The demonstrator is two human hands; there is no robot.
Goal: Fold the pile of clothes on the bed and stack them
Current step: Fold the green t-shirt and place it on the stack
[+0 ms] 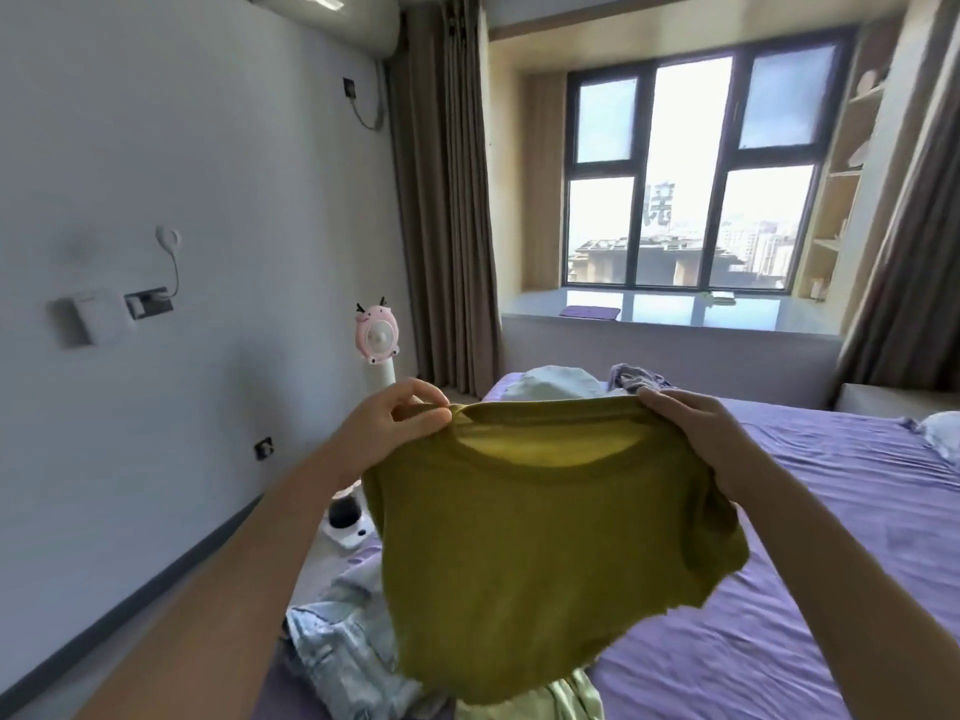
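Home bedroom: bed [810, 537] w/ purple sheet, curtains [441, 200], bay window [691, 174], wall AC unit [332, 18], built-in shelves [841, 174].

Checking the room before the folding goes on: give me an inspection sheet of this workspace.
Surface: bed under a wrinkled purple sheet.
Job's things: olive T-shirt held up in the air; light denim garment and pale green garment lie below it; white garment at the far end.
Clutter: pink fan beside the bed.
Grippers: left hand and right hand each grip a shoulder of the T-shirt.
Cables: white cord on the wall.
Surroundings: window, brown curtains.
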